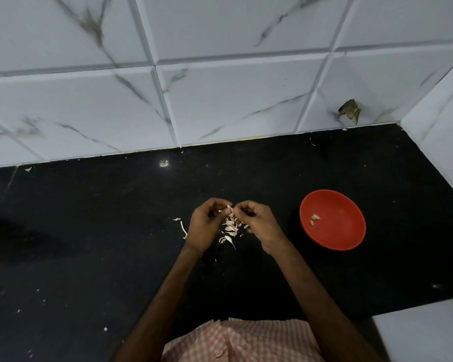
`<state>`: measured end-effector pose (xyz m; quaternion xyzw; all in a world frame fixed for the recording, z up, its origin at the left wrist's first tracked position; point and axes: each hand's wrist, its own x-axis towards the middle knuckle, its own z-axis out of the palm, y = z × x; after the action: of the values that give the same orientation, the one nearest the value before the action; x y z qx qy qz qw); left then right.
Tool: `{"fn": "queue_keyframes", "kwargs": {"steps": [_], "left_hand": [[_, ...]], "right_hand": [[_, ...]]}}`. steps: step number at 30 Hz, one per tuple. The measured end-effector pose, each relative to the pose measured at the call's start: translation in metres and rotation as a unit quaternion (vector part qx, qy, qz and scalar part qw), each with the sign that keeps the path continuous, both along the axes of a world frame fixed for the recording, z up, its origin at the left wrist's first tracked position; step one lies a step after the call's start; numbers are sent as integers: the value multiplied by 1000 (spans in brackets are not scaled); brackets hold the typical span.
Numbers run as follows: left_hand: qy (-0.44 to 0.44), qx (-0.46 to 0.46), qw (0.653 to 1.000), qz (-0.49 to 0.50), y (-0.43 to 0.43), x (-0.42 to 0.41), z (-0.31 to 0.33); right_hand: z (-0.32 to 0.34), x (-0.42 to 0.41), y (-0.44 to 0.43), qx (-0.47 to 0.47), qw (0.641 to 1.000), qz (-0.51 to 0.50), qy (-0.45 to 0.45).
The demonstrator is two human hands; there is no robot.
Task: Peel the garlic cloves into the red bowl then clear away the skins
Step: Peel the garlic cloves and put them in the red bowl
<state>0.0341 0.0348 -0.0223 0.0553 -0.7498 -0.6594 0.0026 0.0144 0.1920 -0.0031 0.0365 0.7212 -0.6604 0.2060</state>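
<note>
My left hand [206, 223] and right hand [260, 221] both pinch one clove [229, 210]; the bowl [347, 232] lies rightward, nearer my right hand.

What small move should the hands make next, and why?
Probably strip the clove pinched between the left hand and the right hand: it looks pinkish and unpeeled, unlike the pale cloves in the red bowl.
</note>
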Motion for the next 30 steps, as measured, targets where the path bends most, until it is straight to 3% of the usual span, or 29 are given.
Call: {"fn": "queue_keyframes", "kwargs": {"steps": [4, 10, 13, 20, 30], "left_hand": [[6, 36, 999, 22, 2, 0, -1], [18, -9, 1000, 11, 6, 1, 2], [10, 16, 1000, -1, 4, 1, 2], [-26, 91, 995, 13, 4, 2, -1], [-27, 85, 996, -25, 4, 5, -1]], "right_hand": [[-1, 0, 1, -26, 1000, -17, -2], [-10, -4, 3, 56, 993, 1, 108], [-12, -6, 3, 90, 986, 2, 140], [-12, -6, 0, 98, 987, 6, 128], [-14, -6, -1, 115, 987, 15, 110]]}}
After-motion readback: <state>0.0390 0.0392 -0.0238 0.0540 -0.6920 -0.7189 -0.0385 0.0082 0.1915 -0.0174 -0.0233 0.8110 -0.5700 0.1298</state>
